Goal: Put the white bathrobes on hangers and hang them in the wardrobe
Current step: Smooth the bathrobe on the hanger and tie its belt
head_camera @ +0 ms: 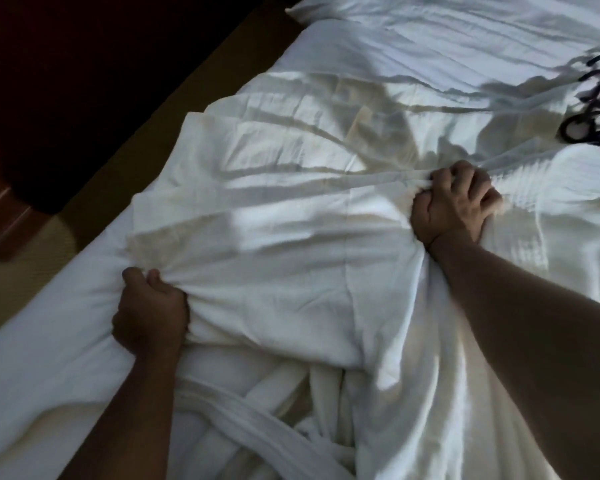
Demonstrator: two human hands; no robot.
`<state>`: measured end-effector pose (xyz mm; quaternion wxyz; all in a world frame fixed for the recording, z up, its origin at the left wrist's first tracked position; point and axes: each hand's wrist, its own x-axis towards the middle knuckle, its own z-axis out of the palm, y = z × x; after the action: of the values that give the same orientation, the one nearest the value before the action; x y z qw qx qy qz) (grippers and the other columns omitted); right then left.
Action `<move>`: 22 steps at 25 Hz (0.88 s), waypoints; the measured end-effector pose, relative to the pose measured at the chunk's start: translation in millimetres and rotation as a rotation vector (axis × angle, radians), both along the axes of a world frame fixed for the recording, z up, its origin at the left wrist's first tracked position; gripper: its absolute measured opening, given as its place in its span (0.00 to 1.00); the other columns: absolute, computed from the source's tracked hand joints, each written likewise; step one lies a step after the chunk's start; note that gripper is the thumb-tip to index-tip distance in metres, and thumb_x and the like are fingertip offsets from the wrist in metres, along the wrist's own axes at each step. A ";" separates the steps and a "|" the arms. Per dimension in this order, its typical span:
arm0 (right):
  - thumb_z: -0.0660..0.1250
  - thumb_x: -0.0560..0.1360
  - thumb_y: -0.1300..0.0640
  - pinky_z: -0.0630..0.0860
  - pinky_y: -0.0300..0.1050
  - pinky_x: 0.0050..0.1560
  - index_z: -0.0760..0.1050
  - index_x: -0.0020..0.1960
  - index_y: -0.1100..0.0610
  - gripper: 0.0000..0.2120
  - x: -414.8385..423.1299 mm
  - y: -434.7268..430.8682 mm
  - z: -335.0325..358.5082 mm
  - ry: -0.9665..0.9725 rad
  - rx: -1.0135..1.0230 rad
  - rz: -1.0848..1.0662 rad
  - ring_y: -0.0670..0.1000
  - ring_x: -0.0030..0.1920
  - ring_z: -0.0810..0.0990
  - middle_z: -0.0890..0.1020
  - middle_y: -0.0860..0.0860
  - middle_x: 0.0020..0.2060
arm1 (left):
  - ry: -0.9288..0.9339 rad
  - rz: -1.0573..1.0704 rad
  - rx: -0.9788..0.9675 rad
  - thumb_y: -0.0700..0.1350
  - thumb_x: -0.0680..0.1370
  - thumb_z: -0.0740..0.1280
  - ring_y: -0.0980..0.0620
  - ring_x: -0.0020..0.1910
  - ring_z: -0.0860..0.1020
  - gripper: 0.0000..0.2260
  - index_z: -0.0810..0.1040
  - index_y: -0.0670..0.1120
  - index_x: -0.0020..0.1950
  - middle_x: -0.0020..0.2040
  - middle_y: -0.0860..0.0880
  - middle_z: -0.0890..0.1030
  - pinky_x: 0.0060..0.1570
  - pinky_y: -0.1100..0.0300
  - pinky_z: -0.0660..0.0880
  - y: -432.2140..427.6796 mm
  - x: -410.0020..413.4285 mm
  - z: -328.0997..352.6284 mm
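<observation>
My left hand [149, 310] and right hand [454, 202] are both fisted tight on the white bathrobe [274, 237], which lies stretched between the two grips on the bed [42, 341]; black hanger hooks [596, 98] lie beyond the right fist.

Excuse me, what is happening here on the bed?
A person is handling a white bathrobe that lies spread on the bed. The left hand grips a bunch of its cloth near the bed's edge, and the right hand grips another bunch farther in. Dark hangers, only partly in view, lie to the right. The bathrobe is not yet on one.
</observation>
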<state>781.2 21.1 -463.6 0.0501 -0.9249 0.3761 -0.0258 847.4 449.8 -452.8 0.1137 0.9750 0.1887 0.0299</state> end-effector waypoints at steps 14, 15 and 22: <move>0.69 0.63 0.52 0.65 0.68 0.69 0.70 0.71 0.46 0.36 -522.2 163.7 198.3 -0.174 0.360 -0.786 0.62 0.70 0.68 0.71 0.56 0.69 | 0.296 -0.640 -0.294 0.50 0.74 0.74 0.31 0.63 0.74 0.25 0.78 0.41 0.68 0.67 0.34 0.72 0.61 0.39 0.73 25.7 -240.2 135.5; 0.72 0.59 0.49 0.63 0.68 0.70 0.65 0.75 0.45 0.45 -567.7 177.7 200.5 -0.088 0.473 -1.006 0.64 0.72 0.65 0.67 0.58 0.72 | 0.324 -0.715 -0.377 0.53 0.75 0.71 0.33 0.59 0.78 0.22 0.81 0.39 0.63 0.62 0.34 0.77 0.59 0.45 0.75 31.8 -284.9 144.3; 0.75 0.66 0.39 0.74 0.48 0.46 0.76 0.42 0.54 0.19 -710.1 220.7 193.0 0.278 0.747 -0.925 0.58 0.50 0.82 0.82 0.51 0.42 | 0.855 -0.470 -0.643 0.44 0.75 0.77 0.46 0.42 0.81 0.10 0.78 0.42 0.40 0.37 0.47 0.83 0.43 0.52 0.74 75.5 -385.2 174.3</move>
<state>71.1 241.8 -270.6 0.3052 -0.5801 0.7256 0.2095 462.2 525.3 -278.4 0.3211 0.8328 -0.0038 -0.4509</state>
